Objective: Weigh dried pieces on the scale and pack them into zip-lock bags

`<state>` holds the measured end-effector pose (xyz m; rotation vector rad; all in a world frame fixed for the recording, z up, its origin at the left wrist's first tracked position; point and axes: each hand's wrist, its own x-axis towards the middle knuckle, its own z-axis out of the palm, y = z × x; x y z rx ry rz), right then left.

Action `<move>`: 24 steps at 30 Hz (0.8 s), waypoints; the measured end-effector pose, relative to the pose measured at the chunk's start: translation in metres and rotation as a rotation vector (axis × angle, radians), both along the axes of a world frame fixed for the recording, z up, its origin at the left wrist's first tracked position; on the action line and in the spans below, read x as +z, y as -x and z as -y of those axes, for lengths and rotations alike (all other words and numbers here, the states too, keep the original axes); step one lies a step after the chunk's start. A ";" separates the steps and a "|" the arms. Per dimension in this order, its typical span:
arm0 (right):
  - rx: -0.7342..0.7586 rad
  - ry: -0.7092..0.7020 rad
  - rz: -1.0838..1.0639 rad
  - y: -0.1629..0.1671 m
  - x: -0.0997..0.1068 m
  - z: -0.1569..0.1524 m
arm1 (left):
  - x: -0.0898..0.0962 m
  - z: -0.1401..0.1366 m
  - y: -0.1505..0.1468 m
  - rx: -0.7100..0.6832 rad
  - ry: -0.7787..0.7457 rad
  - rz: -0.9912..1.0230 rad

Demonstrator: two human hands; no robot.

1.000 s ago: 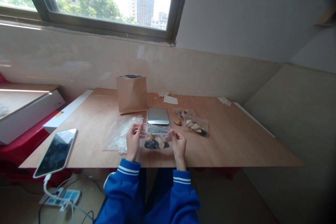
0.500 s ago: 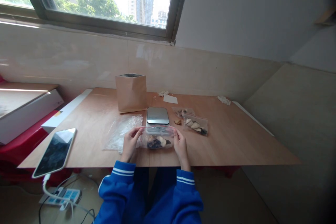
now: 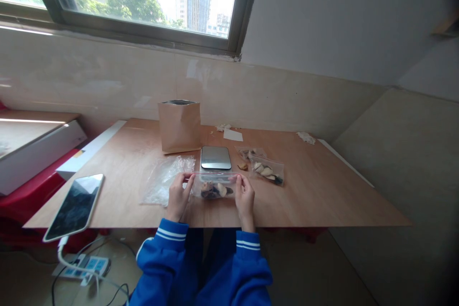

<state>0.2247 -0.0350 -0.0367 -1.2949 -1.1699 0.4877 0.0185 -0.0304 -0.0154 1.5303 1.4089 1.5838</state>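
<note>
A clear zip bag (image 3: pixel 215 191) with dark and pale dried pieces inside is stretched between my hands near the table's front edge. My left hand (image 3: pixel 179 195) pinches its upper left corner. Thumb and fingers of my right hand (image 3: pixel 245 197) close on the upper right corner. Just behind the bag lies a digital scale (image 3: pixel 215 158) with a shiny plate, its front part seen through the plastic. Beside my left hand is a pile of clear plastic bags (image 3: pixel 158 184). To the right, a filled clear bag (image 3: pixel 267 170) holds pale slices and dark pieces.
An open brown paper pouch (image 3: pixel 180 126) stands behind the scale. Another filled bag (image 3: pixel 250 153) and a small brown piece (image 3: pixel 243 166) lie right of it. A white card (image 3: pixel 233 135) is farther back. A phone (image 3: pixel 75 205) with a cable overhangs the table's left front.
The bag's top edge is now straighter and flatter between my fingers. My right hand has shifted slightly left, and the bag's contents have settled a little.
</note>
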 end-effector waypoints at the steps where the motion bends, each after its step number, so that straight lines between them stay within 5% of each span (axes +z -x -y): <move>1: 0.008 0.001 -0.019 0.000 0.000 0.000 | 0.000 0.000 0.000 0.004 0.009 0.015; 10: 0.177 0.045 -0.270 0.004 0.003 0.002 | -0.004 0.000 -0.005 -0.174 0.135 0.246; 24: 0.164 0.053 -0.410 0.006 -0.001 -0.001 | -0.015 -0.004 -0.007 -0.101 0.140 0.244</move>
